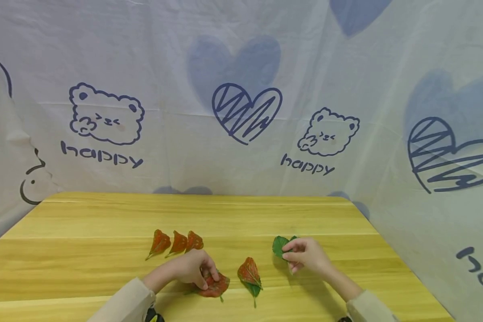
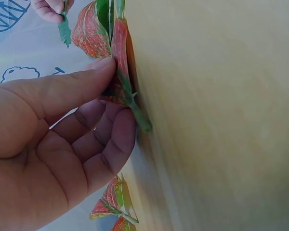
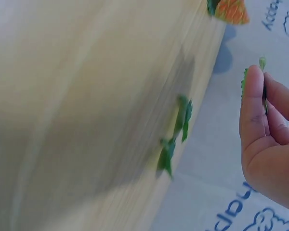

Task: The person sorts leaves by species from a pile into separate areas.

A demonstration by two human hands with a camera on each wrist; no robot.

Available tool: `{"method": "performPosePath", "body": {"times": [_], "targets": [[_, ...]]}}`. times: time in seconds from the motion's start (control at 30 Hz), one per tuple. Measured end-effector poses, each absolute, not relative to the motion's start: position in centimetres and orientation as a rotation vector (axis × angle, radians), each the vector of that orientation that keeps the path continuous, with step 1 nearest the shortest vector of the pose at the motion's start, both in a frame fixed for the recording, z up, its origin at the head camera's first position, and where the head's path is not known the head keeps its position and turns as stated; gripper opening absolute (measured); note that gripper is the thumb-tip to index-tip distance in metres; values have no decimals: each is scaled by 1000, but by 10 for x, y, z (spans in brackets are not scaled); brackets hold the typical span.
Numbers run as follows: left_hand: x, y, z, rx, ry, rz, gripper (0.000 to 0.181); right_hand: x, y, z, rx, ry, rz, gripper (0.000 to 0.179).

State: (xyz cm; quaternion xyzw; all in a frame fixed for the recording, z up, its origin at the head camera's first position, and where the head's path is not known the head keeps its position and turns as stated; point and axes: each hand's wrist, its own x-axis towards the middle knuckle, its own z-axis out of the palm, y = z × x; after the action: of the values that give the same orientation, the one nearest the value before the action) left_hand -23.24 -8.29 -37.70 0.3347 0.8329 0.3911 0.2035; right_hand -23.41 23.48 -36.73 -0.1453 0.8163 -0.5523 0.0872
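My left hand (image 1: 197, 268) is low over the table, thumb and fingers pinching a red leaf (image 1: 217, 287) close to the wood. In the left wrist view the held leaf's thick green stem points down past the fingertips. To its right, a red-and-green leaf (image 1: 248, 270) overlaps a green leaf (image 1: 252, 290). My right hand (image 1: 307, 256), raised above the table, pinches a small toothed green leaf (image 2: 65, 31) between thumb and fingers. Beneath and beyond it in the right wrist view, two green leaves (image 3: 183, 118) lie on the table, partly hidden by the hand in the head view.
Three red leaves, the leftmost (image 1: 160, 242) slightly apart, lie in a row behind my left hand. The wood-grain table (image 1: 104, 219) reaches back to a pale curtain (image 1: 177, 147) printed with bears and hearts, which also hangs along both sides.
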Motion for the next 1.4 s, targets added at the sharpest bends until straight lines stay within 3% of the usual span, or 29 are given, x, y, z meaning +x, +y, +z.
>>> {"method": "performPosePath", "body": {"times": [0.43, 1.4], "targets": [[-234, -83, -380, 929, 2317, 1109, 21, -250, 263, -362, -130, 2645, -1664, 21], [-235, -83, -381, 914, 2323, 1099, 20, -271, 295, -379, 131, 2778, -1315, 16]]}}
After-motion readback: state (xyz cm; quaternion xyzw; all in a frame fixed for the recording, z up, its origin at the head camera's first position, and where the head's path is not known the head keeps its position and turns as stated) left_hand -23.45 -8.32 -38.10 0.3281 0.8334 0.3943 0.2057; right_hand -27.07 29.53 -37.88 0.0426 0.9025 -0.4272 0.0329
